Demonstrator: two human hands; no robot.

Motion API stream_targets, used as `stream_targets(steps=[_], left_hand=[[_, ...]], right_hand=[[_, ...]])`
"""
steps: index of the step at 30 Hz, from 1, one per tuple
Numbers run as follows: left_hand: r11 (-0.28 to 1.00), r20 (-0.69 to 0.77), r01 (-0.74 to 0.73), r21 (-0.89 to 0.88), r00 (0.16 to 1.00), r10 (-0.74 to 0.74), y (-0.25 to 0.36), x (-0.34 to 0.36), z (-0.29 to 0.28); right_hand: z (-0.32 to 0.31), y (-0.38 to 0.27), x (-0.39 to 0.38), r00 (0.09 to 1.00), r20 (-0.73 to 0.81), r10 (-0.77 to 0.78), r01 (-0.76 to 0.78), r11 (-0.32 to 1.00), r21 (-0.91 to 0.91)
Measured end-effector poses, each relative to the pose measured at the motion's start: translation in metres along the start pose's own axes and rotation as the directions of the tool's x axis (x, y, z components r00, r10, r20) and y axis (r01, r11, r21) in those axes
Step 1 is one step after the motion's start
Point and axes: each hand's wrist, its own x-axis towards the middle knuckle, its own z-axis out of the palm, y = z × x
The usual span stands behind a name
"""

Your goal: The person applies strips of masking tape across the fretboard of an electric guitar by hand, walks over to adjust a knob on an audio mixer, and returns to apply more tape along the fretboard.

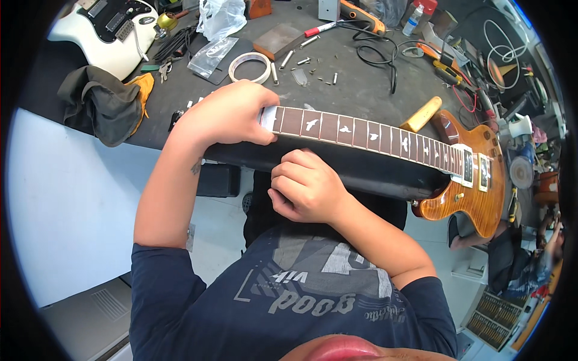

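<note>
An electric guitar (445, 203) with an amber flamed body lies across the bench front, strings off, its neck pointing left. Pale bird-shaped inlays mark its dark fretboard (374, 146). My left hand (236, 113) wraps over the headstock end, thumb on the near side by the nut, and hides most of the headstock. Just below the neck, my right hand (307, 188) is closed with its fingers curled in. Whatever it may hold is hidden. A yellow block (421, 114) rests behind the neck near the body.
Behind the neck on the dark bench (337, 57) lie a tape roll (249, 67), a wooden block (278, 42), small metal parts and a black cable (394, 69). A white guitar (99, 30) and dark cloth (102, 99) occupy the left. Another person (530, 259) is at far right.
</note>
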Motion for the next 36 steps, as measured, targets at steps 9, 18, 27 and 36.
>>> stream_targets(steps=[9,18,27,36], left_hand=[[0.977,0.174,-0.115,-0.180,0.974,0.146,-0.021,0.018,-0.018],[0.900,0.483,0.186,-0.393,0.875,0.030,-0.039,0.058,-0.035],[0.997,-0.033,0.035,-0.066,0.999,-0.037,-0.083,0.038,-0.051],[0.958,-0.433,-0.238,-0.158,0.889,0.150,-0.041,0.000,-0.031]], right_hand=[[0.000,0.002,-0.002,1.000,0.018,0.011,-0.010,0.999,-0.040],[-0.003,0.003,-0.003,0.999,0.034,0.016,-0.015,0.999,-0.051],[0.003,0.005,-0.002,0.999,0.028,-0.028,0.030,0.997,-0.075],[-0.024,-0.007,0.012,0.989,-0.038,0.145,-0.135,0.971,0.197]])
